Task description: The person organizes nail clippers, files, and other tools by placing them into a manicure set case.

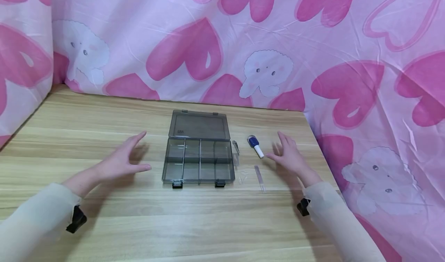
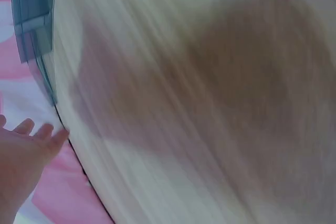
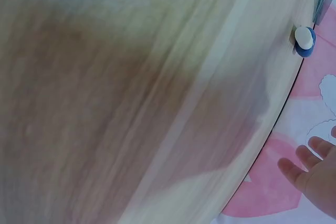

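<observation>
Left hand point(image 1: 119, 161) and right hand point(image 1: 291, 159), each spread, grip nothing; the blue-and-white bottle point(image 1: 255, 145) lies just left of the nearer right hand, slanting far-left to near-right.

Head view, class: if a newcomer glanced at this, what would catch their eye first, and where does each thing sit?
Probably the pink heart-patterned cloth filling the background beyond the wooden table. Next, the dark see-through box, lid open, near the table's middle, with an empty left hand and right hand on either side.
</observation>
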A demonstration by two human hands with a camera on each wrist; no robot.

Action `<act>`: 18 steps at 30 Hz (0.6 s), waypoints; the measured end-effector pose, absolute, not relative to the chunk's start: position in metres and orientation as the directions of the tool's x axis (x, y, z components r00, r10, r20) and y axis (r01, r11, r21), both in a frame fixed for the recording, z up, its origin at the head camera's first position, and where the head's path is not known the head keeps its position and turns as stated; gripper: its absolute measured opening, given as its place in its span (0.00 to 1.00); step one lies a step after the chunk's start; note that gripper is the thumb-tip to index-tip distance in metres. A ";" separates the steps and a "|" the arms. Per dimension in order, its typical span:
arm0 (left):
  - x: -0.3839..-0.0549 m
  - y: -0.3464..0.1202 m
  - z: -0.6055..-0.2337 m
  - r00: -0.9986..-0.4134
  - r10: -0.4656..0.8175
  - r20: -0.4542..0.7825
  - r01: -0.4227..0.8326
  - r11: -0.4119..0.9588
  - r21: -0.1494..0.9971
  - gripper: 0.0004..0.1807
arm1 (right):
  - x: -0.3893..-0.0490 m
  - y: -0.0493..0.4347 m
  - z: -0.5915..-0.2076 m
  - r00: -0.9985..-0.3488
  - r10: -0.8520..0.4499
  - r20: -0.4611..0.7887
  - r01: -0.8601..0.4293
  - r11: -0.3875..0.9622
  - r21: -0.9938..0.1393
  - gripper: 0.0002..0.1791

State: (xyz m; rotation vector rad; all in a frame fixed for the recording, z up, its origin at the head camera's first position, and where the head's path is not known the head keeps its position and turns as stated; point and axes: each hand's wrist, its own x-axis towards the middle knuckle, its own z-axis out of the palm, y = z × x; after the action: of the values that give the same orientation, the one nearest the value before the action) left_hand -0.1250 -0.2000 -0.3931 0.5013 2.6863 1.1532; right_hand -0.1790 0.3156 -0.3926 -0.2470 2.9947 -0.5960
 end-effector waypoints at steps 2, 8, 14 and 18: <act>-0.123 -0.196 -0.394 -0.926 0.375 -0.040 0.217 0.614 0.759 0.58 | -0.181 0.313 -0.392 -0.985 -0.164 -0.055 -0.128 0.904 -0.409 0.56; -0.121 -0.184 -0.399 -0.911 0.407 -0.066 0.155 0.487 0.859 0.57 | -0.188 0.305 -0.396 -0.985 -0.159 -0.063 -0.113 0.882 -0.457 0.55; -0.119 -0.174 -0.406 -0.893 0.434 -0.120 0.072 0.401 0.913 0.56 | -0.194 0.294 -0.400 -0.981 -0.176 -0.082 -0.111 0.853 -0.510 0.53; -0.118 -0.168 -0.409 -0.884 0.445 -0.145 0.035 0.371 0.928 0.56 | -0.197 0.288 -0.402 -0.978 -0.178 -0.106 -0.100 0.852 -0.514 0.53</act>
State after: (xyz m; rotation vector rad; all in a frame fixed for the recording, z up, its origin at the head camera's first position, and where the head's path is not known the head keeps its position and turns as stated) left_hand -0.1176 -0.1679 -0.4092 0.4184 2.2659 1.5193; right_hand -0.1965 0.2878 -0.4017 -0.2174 2.8782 -0.7865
